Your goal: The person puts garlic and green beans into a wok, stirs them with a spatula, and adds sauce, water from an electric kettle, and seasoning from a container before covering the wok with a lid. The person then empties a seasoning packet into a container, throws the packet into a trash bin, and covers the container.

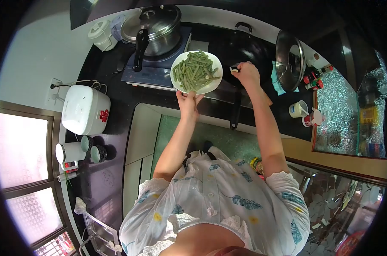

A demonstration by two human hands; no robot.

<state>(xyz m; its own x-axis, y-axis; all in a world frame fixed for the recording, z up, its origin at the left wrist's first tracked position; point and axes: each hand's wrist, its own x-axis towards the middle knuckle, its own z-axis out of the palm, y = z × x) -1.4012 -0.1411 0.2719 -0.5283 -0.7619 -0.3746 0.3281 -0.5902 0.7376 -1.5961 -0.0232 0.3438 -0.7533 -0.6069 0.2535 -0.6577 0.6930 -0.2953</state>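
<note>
My left hand [188, 104] grips the near rim of a white plate [216, 63], its fingers mostly underneath. Cut green beans [195, 70] are heaped on the plate. To the right, my right hand [247, 74] is closed over the near side of a black wok [249, 47]. A small pale-and-dark thing [233, 69] shows at its fingertips, too small to name. The wok's long black handle [235, 111] points toward me, beneath and left of my right forearm.
A pressure cooker [165, 40] stands on a flat cooktop [151, 73] at left, its black handle sticking out. A glass lid [289, 62] leans right of the wok, near seasoning bottles [314, 80] and a tub [298, 109]. A white rice cooker [84, 110] sits far left.
</note>
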